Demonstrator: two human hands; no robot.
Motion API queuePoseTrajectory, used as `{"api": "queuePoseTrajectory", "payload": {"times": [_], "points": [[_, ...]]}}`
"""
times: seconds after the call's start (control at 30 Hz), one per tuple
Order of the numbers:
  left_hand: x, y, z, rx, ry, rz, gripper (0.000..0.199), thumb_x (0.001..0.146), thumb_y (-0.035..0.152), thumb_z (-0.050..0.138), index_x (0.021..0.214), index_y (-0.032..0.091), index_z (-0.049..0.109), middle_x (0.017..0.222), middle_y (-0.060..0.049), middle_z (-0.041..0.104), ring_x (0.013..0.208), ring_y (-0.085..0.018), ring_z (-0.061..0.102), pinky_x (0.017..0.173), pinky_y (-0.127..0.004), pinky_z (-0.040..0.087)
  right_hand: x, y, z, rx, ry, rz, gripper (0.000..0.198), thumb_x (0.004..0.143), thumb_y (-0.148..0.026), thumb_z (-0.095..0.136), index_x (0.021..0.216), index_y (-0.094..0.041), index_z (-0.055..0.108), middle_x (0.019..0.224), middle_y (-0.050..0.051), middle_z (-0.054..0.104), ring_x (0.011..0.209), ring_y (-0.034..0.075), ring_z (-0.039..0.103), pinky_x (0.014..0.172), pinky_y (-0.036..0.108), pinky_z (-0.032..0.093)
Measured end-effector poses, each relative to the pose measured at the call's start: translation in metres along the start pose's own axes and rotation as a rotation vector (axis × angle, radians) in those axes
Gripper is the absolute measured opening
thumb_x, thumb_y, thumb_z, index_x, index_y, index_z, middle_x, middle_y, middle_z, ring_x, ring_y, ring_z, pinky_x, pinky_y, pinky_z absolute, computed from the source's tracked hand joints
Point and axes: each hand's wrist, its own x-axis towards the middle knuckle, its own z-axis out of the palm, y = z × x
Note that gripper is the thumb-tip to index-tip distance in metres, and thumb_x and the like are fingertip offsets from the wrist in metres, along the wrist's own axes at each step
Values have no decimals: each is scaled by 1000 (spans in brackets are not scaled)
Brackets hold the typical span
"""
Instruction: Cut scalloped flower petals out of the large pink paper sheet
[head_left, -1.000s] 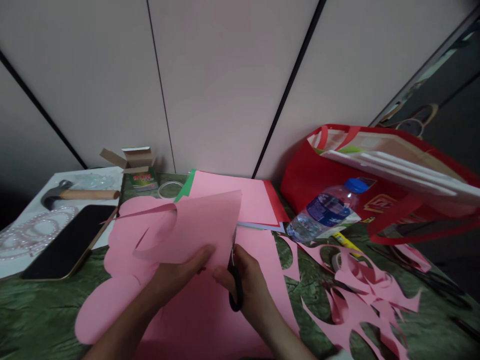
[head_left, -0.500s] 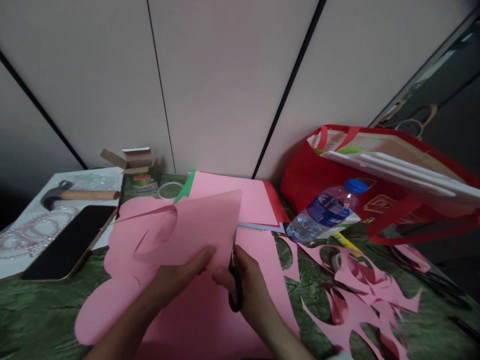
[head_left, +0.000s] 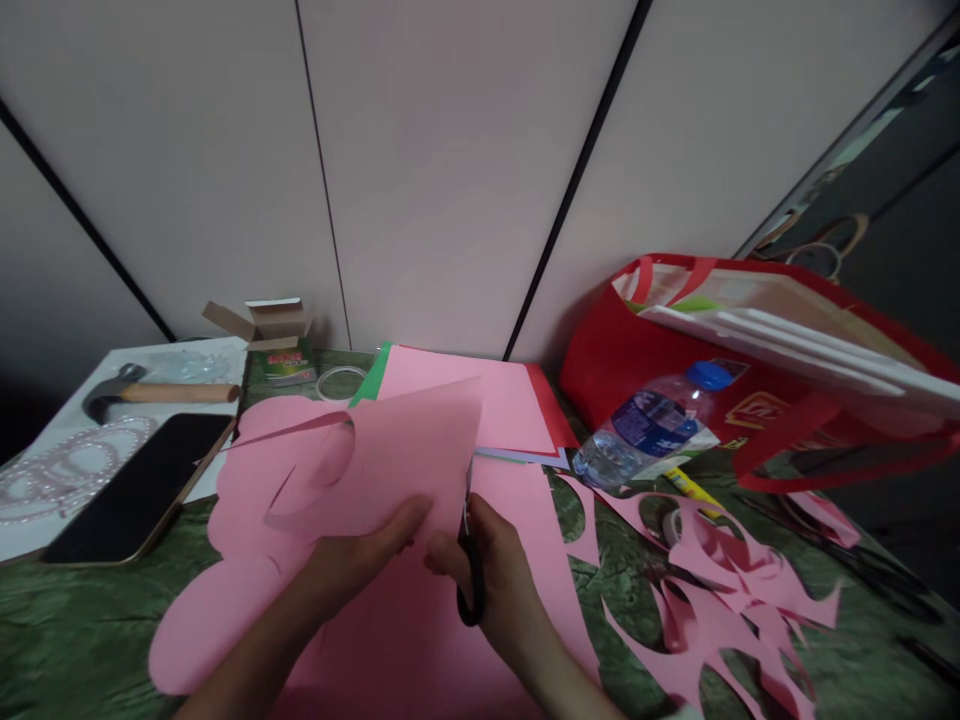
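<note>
My left hand [head_left: 375, 545] pinches the lower edge of a pink paper sheet [head_left: 409, 450], thumb on top. That sheet is raised above the table, and a curved cut-out shows on its left side. In my right hand [head_left: 491, 565] is a pair of scissors [head_left: 471, 580] with black handles, fingers around the loops. Its blades point up at the sheet's right edge and are seen nearly edge-on. Under both hands lies a larger pink sheet [head_left: 420, 640]. Rounded pink paper shapes [head_left: 214, 610] lie to the left of it.
Pink paper scraps [head_left: 720, 640], a yellow tube [head_left: 694, 490] and a water bottle [head_left: 645, 425] lie on the right before a red bag [head_left: 600, 350]. Coloured sheets [head_left: 457, 390] lie behind. At left are a phone [head_left: 139, 490], a hammer [head_left: 176, 392], beads [head_left: 90, 465] and an open box [head_left: 281, 345].
The raised sheet and both hands are almost unmoved. The view has shifted very slightly.
</note>
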Motion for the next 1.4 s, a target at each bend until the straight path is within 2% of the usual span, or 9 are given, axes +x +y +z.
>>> {"api": "queuePoseTrajectory", "payload": {"times": [0.1,0.33,0.57,0.77,0.9,1.2,1.3,1.4], "points": [[-2,2,0,3,-43,-37,37,60,53,58,43,22,49,52,-3,60,58,-21,58,61,-32,47,-1,0,-1,-6,5,19,30,71,-45,63,75,-17,52,65,-1,56,56,11,53,53,22,43],[-5,5,0,-19,-34,-64,37,59,54,58,43,22,48,52,-4,60,59,-22,58,63,-34,45,-2,-1,-1,-53,11,37,32,71,-47,62,74,-17,50,65,0,56,56,13,55,52,23,43],[-4,3,1,-39,-11,-35,37,59,53,60,42,22,49,51,-3,59,57,-21,58,63,-33,46,-1,-1,0,-23,11,52,32,69,-46,64,74,-17,52,64,0,57,55,13,55,51,23,42],[-4,5,1,-49,-41,0,38,59,53,60,40,22,48,49,-2,58,54,-19,56,63,-33,46,-1,-8,1,-7,-3,-30,30,70,-42,66,84,-16,56,68,1,59,58,13,53,54,23,41],[-5,4,0,-40,-57,-10,38,59,55,59,43,22,48,50,-2,57,57,-20,56,65,-34,46,0,-9,1,-21,-2,-32,29,70,-42,65,82,-18,54,66,1,59,56,14,52,51,24,41],[-6,8,-1,-39,-40,-16,36,58,52,60,43,22,48,51,-2,58,57,-20,57,63,-33,46,1,-10,1,-23,-21,-36,30,70,-43,64,85,-18,56,72,3,62,63,16,56,59,26,45],[-6,9,-1,-47,-29,-12,36,57,53,60,44,21,49,50,-3,58,56,-20,56,63,-33,46,1,-7,0,-6,-34,-30,31,70,-42,65,86,-18,55,71,2,61,57,15,55,57,26,45],[-6,9,0,-54,-43,6,35,59,51,59,44,22,48,51,-3,58,57,-20,56,64,-33,46,1,-5,-1,4,-38,-28,32,69,-41,66,88,-18,55,72,2,61,62,16,56,57,25,45]]}}
